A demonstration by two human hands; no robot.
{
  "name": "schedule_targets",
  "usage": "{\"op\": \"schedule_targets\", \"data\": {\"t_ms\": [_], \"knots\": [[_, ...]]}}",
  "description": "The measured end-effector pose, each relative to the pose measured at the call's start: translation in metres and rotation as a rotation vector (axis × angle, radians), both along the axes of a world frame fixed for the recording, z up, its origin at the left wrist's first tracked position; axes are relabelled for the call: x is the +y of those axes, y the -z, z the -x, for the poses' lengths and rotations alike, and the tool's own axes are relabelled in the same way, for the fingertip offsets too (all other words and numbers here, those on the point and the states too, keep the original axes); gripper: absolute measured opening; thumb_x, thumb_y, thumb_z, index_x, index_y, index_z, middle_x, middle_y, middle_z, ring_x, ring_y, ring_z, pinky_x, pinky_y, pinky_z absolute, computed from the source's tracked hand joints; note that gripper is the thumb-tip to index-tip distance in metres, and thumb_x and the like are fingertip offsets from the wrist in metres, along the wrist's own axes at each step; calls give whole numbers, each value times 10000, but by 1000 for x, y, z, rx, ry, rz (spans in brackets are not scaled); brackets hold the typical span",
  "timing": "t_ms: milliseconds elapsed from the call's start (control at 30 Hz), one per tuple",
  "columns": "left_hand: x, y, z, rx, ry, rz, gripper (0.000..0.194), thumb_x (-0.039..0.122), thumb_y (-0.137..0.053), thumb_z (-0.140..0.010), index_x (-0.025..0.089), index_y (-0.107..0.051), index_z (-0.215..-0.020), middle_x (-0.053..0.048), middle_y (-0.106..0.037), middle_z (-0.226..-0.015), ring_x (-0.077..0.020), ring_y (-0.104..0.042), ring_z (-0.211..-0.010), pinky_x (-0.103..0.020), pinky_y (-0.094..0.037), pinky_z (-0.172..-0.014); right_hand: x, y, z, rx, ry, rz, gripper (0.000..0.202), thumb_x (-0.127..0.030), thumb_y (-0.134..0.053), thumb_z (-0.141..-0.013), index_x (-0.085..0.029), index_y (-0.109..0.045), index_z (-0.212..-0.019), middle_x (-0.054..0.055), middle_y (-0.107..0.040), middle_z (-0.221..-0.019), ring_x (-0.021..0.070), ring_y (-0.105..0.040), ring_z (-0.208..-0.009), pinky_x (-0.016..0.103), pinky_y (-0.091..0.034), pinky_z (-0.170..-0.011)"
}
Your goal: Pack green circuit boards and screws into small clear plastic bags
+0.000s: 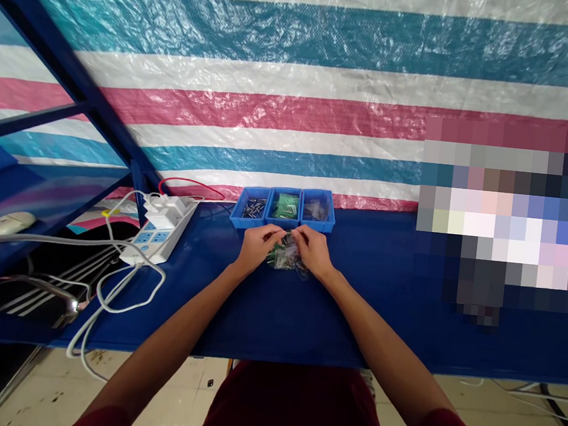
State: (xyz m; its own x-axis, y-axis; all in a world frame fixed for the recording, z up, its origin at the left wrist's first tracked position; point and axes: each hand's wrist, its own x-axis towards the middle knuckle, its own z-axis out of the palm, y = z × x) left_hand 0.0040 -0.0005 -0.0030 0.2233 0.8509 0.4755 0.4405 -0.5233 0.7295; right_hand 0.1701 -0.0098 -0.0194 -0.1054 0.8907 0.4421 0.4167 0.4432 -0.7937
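Observation:
Both hands meet over the blue table, just in front of three blue bins. My left hand (259,245) is closed, its thumb and fingers pinched at a small item too small to name. Close beside it, my right hand (314,249) is pinched in the same way, fingertips nearly touching the left ones. Under and between them lies a pile of small clear plastic bags (287,259) with some green pieces. The left bin (249,222) holds metal screw-like parts, the middle bin (283,223) green items, and the right bin (319,226) clear bags.
A white power strip (154,237) with plugs and looping white cables (127,305) lies to the left. A blue metal frame (67,65) rises at the left, and a striped sheet (274,105) hangs behind. The right side is pixelated.

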Motion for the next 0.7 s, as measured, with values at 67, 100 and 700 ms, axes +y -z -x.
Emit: {"op": "schedule_targets", "data": {"t_ms": [67,100,700], "knots": [[-1,-1,0,24,-13,-18,326,384,-555,-851,147,-620,-637,21,-548,-514,-75,-448,-439,-202,-360,-476,0,-1,0,3,-13,5,311,-370,-416,-917,-181,-584,-737,-7,-552,-593,127,-515,-557,231,-366,-574],[-1,-1,0,30,-17,-24,342,384,-554,-853,146,-607,-613,26,-529,-494,-74,-444,-436,-200,-356,-474,-1,-1,0,12,-26,3,302,-376,-428,-914,-181,-588,-747,-6,-561,-610,124,-516,-556,228,-368,-572],[6,-3,21,171,-307,-652,233,259,-497,-901,147,-676,-803,-88,-694,-740,-172,-640,-698,-282,-476,-696,1,0,0,-68,103,39,424,-417,-401,-925,-174,-553,-613,-27,-484,-490,105,-437,-483,233,-289,-531]]}}
